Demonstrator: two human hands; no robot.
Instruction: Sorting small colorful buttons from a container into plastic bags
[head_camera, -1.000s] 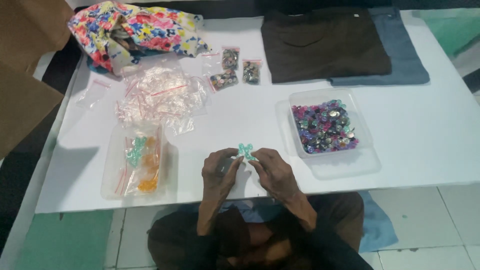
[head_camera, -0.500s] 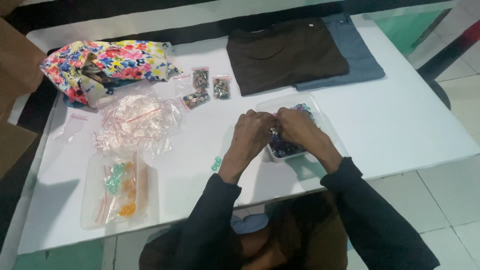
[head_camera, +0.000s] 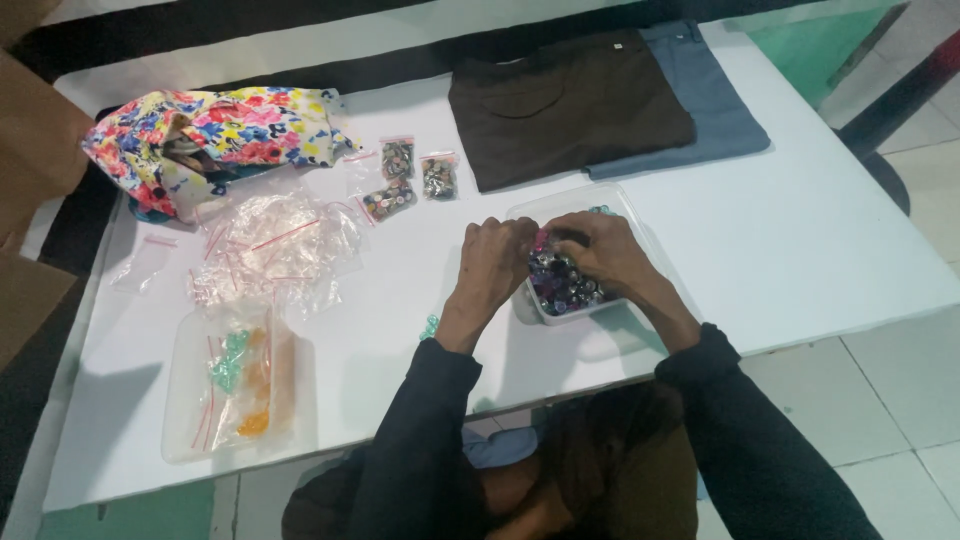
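Observation:
My left hand (head_camera: 495, 262) and my right hand (head_camera: 603, 250) are both over a clear plastic container (head_camera: 606, 197) of several mixed, shiny buttons (head_camera: 563, 288). Their fingers are curled down, and the fingertips meet at the container's far left side, near a small pink piece (head_camera: 542, 238). Whether either hand grips a piece is hidden by the fingers. A small teal piece (head_camera: 430, 326) lies on the white table (head_camera: 820, 230) just left of my left wrist. Dark sleeves cover both forearms.
On the left are a floral fabric bag (head_camera: 225, 130), a heap of small empty zip bags (head_camera: 270, 250), and a clear bag with teal and orange pieces (head_camera: 235, 380). Three small filled zip bags (head_camera: 410, 178) lie mid-table. Folded brown (head_camera: 565, 105) and blue-grey (head_camera: 715, 100) garments lie behind.
My hands moved from the table's front edge, where they held a teal piece, up into the button container. The teal piece now lies on the table.

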